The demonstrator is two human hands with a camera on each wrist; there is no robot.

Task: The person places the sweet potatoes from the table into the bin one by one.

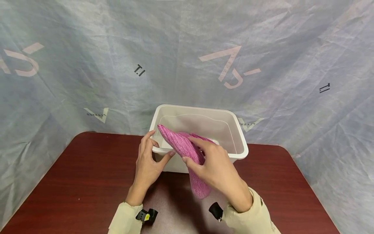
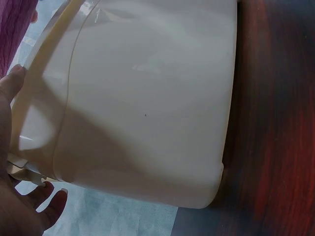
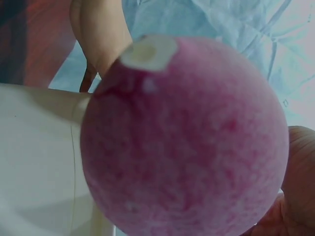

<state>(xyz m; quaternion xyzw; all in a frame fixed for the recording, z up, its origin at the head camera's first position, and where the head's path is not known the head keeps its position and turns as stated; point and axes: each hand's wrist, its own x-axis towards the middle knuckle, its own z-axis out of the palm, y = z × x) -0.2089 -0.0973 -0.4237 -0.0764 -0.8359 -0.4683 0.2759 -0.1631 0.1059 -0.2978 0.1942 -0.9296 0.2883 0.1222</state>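
Note:
My right hand [image 1: 217, 165] grips a long pink-purple vegetable-like piece [image 1: 187, 148] by its middle, above the front rim of a white plastic bin [image 1: 178, 165]. Its surface is veined. One end tapers to a tip over the bin; the other, rounded, hangs outside in front. In the right wrist view that rounded end [image 3: 192, 142] bears a pale cut spot and hides most of my hand. My left hand [image 1: 147, 165] holds the bin's front left corner, thumb at the front rim, fingers around the side. More pink [image 1: 201, 136] shows behind my right fingers; I cannot tell if it is separate.
The bin stands on a dark red wooden table [image 1: 96, 172], near its back edge. A grey printed cloth [image 1: 175, 48] hangs behind and on both sides. Dark wrist devices [image 1: 147, 215] sit at both sleeves.

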